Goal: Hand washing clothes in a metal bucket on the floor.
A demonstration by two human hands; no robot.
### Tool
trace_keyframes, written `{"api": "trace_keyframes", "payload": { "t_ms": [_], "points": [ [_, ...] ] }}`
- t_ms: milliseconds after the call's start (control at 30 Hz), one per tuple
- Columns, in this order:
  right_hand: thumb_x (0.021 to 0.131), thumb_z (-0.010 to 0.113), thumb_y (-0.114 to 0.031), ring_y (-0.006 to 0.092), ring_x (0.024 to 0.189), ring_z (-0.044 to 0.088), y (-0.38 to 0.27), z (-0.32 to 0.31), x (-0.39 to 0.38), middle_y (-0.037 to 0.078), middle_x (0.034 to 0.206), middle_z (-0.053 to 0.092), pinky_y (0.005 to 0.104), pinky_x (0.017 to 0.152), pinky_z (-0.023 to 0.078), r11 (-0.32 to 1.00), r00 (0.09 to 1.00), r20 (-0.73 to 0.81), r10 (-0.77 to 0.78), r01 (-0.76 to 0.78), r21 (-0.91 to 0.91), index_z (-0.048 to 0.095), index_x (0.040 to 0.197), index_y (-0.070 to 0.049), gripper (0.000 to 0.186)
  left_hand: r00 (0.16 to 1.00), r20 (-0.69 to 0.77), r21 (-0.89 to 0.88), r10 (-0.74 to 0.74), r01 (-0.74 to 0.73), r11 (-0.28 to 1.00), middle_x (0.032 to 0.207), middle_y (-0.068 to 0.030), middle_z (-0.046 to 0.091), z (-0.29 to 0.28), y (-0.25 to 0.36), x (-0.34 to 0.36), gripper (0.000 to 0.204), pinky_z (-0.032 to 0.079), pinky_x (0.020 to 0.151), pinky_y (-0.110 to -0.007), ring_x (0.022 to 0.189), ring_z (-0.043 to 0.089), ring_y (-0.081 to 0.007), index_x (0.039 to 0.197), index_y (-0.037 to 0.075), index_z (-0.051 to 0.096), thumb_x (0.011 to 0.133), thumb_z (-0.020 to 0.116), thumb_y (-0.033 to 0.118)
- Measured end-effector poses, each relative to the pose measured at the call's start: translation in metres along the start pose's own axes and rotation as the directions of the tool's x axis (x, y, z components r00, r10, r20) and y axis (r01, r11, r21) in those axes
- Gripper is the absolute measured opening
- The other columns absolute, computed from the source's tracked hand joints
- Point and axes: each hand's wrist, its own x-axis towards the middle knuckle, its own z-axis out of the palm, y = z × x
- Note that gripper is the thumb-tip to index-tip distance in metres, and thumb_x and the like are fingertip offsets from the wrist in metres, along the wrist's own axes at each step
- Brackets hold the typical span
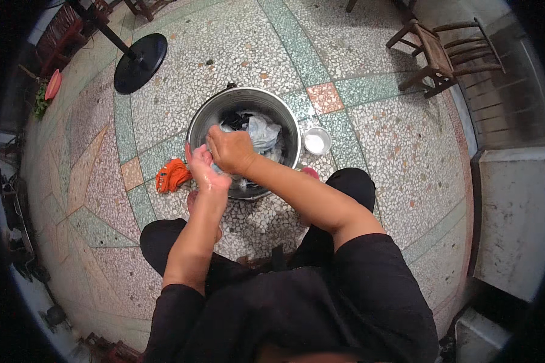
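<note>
A round metal basin (292, 121) stands on the floor between my feet, with wet cloths (264, 134), pale and dark, in soapy water. Over its left side my two hands meet. My left hand (206, 169) is turned palm up, wet, its fingers partly bent but apart. Against those fingers presses my right hand (231, 149), back up and fingers curled in. Whatever it grips, if anything, is hidden. Left of the basin lies a bunched orange cloth (173, 176). A small white bowl (317, 141) with white contents sits close to the basin's right side.
Beyond the basin to the left is a black round stand base (140, 63) with a pole. A wooden chair (436, 54) stands at the far right, above a pale block (511, 218) along the right side. A pink object (53, 84) lies by greens at far left.
</note>
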Motion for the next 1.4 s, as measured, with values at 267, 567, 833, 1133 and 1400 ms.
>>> {"api": "trace_keyframes", "payload": {
  "t_ms": [267, 567, 833, 1133, 1400],
  "points": [
    [0.078, 0.049, -0.017, 0.0178, 0.059, 0.049, 0.043, 0.003, 0.034, 0.011, 0.062, 0.054, 0.0297, 0.056, 0.039, 0.679, 0.913, 0.264, 0.313, -0.409, 0.61, 0.054, 0.062, 0.0, 0.024, 0.869, 0.467, -0.194, -0.161, 0.279, 0.941, 0.057, -0.0038, 0.041, 0.008, 0.034, -0.019, 0.029, 0.043, 0.07, -0.041, 0.061, 0.046, -0.0209, 0.055, 0.012, 0.04, 0.08, 0.049, 0.023],
    [0.075, 0.053, -0.022, 0.0268, 0.062, 0.054, 0.04, -0.004, 0.033, 0.015, 0.066, 0.057, 0.0333, 0.058, 0.041, 0.383, 0.823, 0.462, 0.33, -0.564, 0.731, 0.058, 0.066, -0.001, 0.024, 0.901, 0.371, -0.332, -0.224, 0.354, 0.875, 0.05, -0.0008, 0.035, 0.017, 0.036, -0.025, 0.04, 0.041, 0.066, -0.037, 0.054, 0.042, -0.0174, 0.05, 0.015, 0.031, 0.085, 0.048, 0.025],
    [0.07, 0.057, -0.019, 0.0296, 0.052, 0.055, -0.062, -0.025, -0.006, 0.015, 0.06, 0.053, 0.0405, 0.045, 0.042, 0.941, 0.944, -0.141, -0.298, 0.315, 0.12, 0.055, 0.074, -0.004, 0.016, 0.77, 0.635, -0.143, -0.058, 0.191, 0.971, 0.066, -0.0027, 0.049, -0.001, 0.031, -0.022, 0.026, 0.043, 0.069, -0.033, 0.066, 0.05, -0.018, 0.067, 0.014, 0.048, 0.085, 0.042, 0.031],
    [0.078, 0.052, -0.026, 0.0304, 0.041, 0.053, -0.046, -0.003, -0.006, 0.011, 0.049, 0.051, 0.0419, 0.037, 0.04, 0.961, 0.95, -0.15, -0.275, 0.276, -0.009, 0.047, 0.075, -0.004, 0.024, 0.954, 0.296, -0.002, -0.044, 0.047, 0.999, 0.096, -0.0072, 0.057, -0.022, 0.006, 0.003, 0.032, 0.043, 0.081, -0.036, 0.092, 0.054, -0.0217, 0.101, 0.004, 0.053, 0.084, 0.04, 0.029],
    [0.08, 0.05, -0.021, 0.0327, 0.044, 0.053, 0.005, -0.001, 0.006, 0.013, 0.048, 0.052, 0.0424, 0.039, 0.04, 0.999, 0.999, -0.033, 0.023, -0.025, -0.044, 0.045, 0.079, -0.007, 0.015, 0.945, 0.274, -0.044, -0.182, 0.201, 0.979, 0.103, -0.0081, 0.057, -0.005, -0.009, -0.008, 0.036, 0.042, 0.084, -0.035, 0.095, 0.054, -0.0218, 0.101, 0.002, 0.054, 0.087, 0.033, 0.027]
  ]
}}
